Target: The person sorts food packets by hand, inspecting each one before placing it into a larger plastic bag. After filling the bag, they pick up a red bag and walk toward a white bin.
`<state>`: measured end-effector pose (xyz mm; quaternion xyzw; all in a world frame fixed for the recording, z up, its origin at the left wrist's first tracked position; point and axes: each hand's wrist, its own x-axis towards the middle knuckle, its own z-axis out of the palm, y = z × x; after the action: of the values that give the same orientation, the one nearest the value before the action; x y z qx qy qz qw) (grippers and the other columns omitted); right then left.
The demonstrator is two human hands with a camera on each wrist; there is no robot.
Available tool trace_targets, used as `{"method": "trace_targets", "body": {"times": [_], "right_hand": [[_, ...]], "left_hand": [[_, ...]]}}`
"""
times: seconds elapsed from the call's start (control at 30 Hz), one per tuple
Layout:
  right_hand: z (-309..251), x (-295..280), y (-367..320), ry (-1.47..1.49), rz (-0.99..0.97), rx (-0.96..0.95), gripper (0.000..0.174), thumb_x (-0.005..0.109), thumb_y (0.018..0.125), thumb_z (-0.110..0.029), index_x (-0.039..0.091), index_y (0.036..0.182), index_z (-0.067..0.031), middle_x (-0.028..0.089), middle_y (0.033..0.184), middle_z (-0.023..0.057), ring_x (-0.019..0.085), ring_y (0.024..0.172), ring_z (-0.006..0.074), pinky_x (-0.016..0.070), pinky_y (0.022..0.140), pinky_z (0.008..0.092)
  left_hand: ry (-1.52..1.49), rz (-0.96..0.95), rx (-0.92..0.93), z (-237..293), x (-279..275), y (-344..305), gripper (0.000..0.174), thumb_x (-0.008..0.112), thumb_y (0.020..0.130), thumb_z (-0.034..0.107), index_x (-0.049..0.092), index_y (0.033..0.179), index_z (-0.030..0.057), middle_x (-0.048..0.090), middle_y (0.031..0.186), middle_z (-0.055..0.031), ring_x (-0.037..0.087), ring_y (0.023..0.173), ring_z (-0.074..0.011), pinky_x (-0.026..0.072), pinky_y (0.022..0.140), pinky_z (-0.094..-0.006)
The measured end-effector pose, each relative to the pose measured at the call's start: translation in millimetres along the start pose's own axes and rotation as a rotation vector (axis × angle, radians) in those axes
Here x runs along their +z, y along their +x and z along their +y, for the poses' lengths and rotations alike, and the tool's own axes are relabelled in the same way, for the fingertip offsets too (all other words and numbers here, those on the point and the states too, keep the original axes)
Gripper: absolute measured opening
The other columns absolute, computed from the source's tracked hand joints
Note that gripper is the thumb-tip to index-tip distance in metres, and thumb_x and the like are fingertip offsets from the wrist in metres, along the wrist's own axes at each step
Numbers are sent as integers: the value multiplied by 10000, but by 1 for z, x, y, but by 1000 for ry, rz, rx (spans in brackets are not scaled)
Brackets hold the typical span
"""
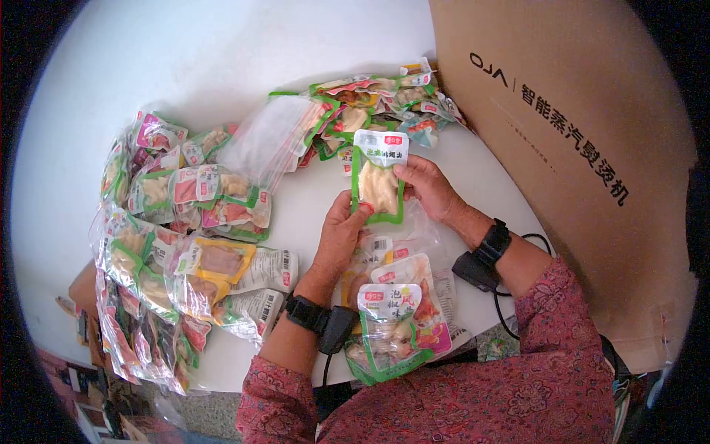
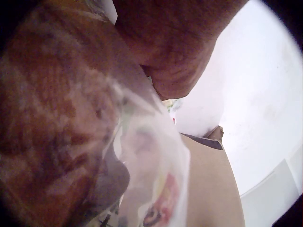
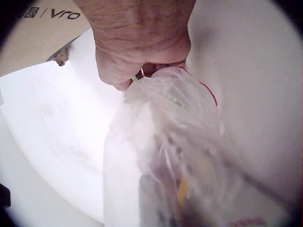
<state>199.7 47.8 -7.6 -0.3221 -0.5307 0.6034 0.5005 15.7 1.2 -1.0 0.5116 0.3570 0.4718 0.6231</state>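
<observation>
packet (image 1: 379, 186), one held: left grip (image 1: 342, 231) pinches its lower corner, right grip (image 1: 433, 192) its side.

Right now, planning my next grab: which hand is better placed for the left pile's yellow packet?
Probably the left hand, nearer the yellow packet than the right hand; both hold a green-edged packet.

Right hand (image 3: 142, 45) curls fingers at top of clear plastic bag (image 3: 137, 125)
On my right wrist feed, a red strip (image 3: 204, 87) edges the bag; behind, lettered cardboard box (image 3: 40, 45) meets white tabletop (image 3: 52, 123).
</observation>
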Motion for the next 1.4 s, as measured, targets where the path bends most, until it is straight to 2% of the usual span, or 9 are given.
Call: {"method": "trace_targets", "body": {"times": [0.27,0.53,0.77,0.83,0.97,1.07,1.17,1.23,1.4], "right_hand": [[-1,2,-1,8,27,16,242,475,862,-236,547,1028,-75,569,859,-10,521,727,68,424,620,223],[-9,7,-4,-19,74,20,287,421,892,-335,539,980,-89,533,764,-27,500,670,61,406,585,220],[-5,6,-3,-17,82,1,303,417,891,-352,539,983,-90,532,756,-27,493,654,59,395,573,212],[-3,5,-2,-57,85,-29,377,415,875,-393,553,1001,-66,568,816,2,515,665,69,416,554,207],[-4,5,-2,-60,84,-21,372,413,878,-386,552,1008,-66,571,821,3,521,668,70,422,561,211],[-10,11,-5,11,96,6,314,409,893,-356,538,969,-80,532,755,-19,488,646,64,391,566,217],[-9,9,-5,3,91,3,316,407,894,-355,538,963,-76,531,750,-16,486,642,66,390,565,216],[-6,7,-4,-31,75,-23,368,410,883,-384,549,1011,-68,576,828,1,533,675,65,431,563,208],[-2,4,-1,-39,78,-20,366,413,881,-393,550,995,-73,571,814,-4,528,679,68,426,559,209]], "left_hand": [[11,15,-27,-4,-3,2,222,494,840,112,483,1060,81,580,857,2,495,596,-24,360,448,-146],[-15,-15,-19,-2,-1,0,236,489,840,109,471,1072,78,578,893,-10,502,611,-26,357,450,-151],[22,-11,-27,-3,-3,1,239,496,833,112,469,1068,80,571,864,2,485,599,-26,352,449,-151],[40,-11,-33,-4,-4,2,246,496,826,104,468,1069,80,570,866,1,487,602,-29,355,453,-151],[45,-1,-34,-4,-2,2,252,494,821,92,466,1071,77,570,865,-2,485,601,-28,353,450,-150],[15,2,-16,-5,-1,3,275,448,812,38,447,1085,65,564,852,1,430,533,-10,335,427,-154],[21,8,-29,1,2,0,295,444,804,33,445,1098,60,560,877,-2,450,574,-18,353,456,-155],[29,-8,-41,1,1,-1,314,435,795,19,442,1107,54,557,895,-8,476,621,-27,373,485,-156],[38,1,-1,-1,1,0,261,482,813,85,458,1073,69,569,842,-8,452,542,-23,343,432,-155]]}}
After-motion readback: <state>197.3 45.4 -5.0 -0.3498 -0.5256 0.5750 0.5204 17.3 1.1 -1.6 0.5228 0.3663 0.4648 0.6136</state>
